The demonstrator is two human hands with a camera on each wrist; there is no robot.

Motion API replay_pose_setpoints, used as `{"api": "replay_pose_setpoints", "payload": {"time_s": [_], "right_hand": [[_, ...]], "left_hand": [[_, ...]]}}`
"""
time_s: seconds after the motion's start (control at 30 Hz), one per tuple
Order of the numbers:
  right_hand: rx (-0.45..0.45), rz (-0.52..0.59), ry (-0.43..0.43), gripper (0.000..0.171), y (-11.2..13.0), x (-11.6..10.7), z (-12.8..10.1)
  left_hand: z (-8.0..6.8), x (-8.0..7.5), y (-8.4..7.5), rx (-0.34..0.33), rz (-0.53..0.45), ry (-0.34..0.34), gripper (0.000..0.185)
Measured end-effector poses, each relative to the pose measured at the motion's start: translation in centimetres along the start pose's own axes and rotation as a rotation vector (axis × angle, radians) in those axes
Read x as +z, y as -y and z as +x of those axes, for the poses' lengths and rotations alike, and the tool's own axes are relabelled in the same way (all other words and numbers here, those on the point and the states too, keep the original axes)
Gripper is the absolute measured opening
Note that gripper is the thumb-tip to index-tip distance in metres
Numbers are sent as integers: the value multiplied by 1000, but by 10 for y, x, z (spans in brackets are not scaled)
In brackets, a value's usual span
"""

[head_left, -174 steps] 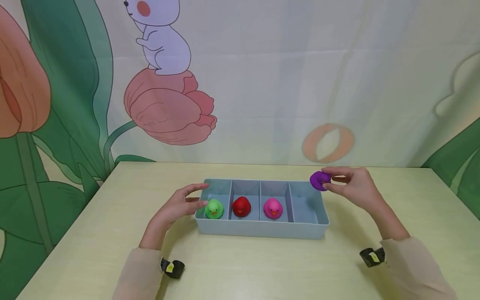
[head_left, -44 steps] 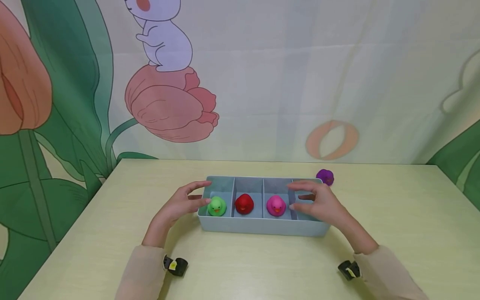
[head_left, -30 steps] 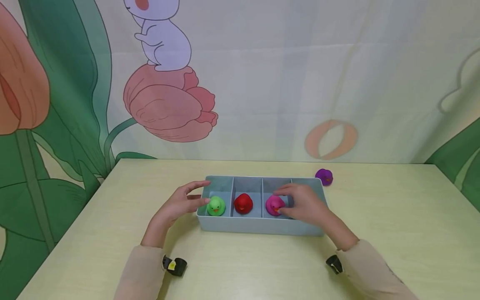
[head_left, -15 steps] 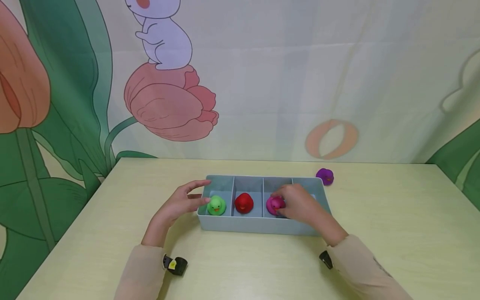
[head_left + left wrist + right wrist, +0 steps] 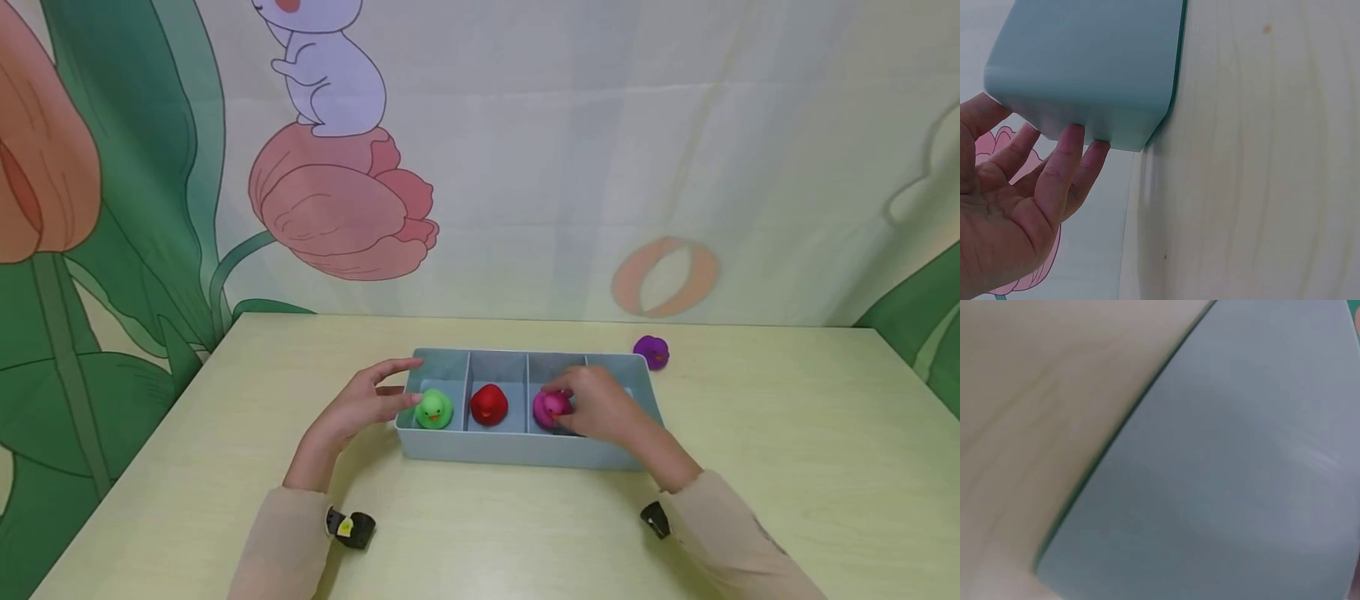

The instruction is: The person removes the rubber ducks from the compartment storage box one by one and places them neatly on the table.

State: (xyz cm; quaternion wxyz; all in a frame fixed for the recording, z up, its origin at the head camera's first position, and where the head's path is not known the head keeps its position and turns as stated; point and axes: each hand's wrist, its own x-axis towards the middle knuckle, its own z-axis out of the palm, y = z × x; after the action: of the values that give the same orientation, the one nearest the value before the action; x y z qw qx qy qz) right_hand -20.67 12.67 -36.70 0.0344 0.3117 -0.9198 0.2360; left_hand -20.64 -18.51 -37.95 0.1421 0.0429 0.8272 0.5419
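A pale blue box (image 5: 517, 450) with several compartments stands on the table in the head view. My left hand (image 5: 367, 400) holds its left end. In the left wrist view that hand's fingertips (image 5: 1072, 134) press on the end wall, and the thumb reaches the rim. In the third compartment my right hand (image 5: 603, 407) pinches a pink rubber duck (image 5: 547, 408), covering its right side. A green rubber duck (image 5: 433, 410) sits in the first compartment. A red rubber duck (image 5: 489, 405) is in the second. The box wall (image 5: 1210, 456) fills most of the right wrist view.
A purple rubber duck (image 5: 652, 352) lies on the table (image 5: 787, 433) just beyond the box's back right corner. Behind the table hangs a printed curtain (image 5: 525, 167) with flowers. A black wrist device (image 5: 351, 529) sits at the left sleeve.
The purple rubber duck has gone from my right hand to the table behind the box. That hand has moved left and taken hold of the pink rubber duck. The left hand stayed put.
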Motion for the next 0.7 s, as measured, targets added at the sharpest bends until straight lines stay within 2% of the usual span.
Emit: {"api": "replay_pose_setpoints", "payload": {"time_s": [0.33, 0.7], "right_hand": [[39, 121, -24, 36, 1, -11, -8], [74, 175, -103, 38, -1, -17, -15]], "left_hand": [[1, -1, 1, 1, 4, 2, 54], [0, 0, 0, -1, -9, 5, 55]]}}
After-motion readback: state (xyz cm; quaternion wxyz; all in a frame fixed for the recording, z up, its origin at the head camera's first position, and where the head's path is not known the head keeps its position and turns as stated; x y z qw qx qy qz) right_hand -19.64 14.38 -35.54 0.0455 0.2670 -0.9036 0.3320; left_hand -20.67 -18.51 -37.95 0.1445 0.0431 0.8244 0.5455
